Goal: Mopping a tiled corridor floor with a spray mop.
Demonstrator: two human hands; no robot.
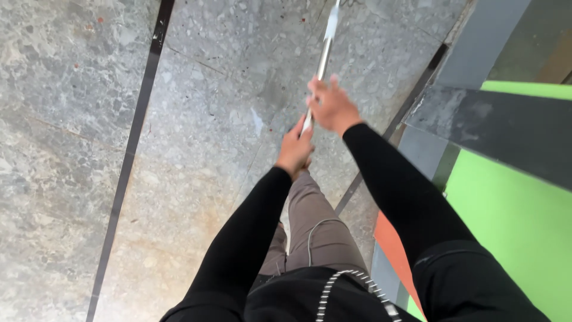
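Gripping a metal pole [322, 56], both hands: left hand [294, 149] below right hand [331, 107].

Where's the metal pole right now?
In the head view the metal pole runs from top centre down over the grey stone floor, gripped by the left hand at its lower end, the right hand just above.

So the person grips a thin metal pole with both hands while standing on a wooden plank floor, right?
Not quite. The head view shows both hands, left and right, on the thin metal pole, but the floor is grey speckled stone with dark strips, not wooden planks.
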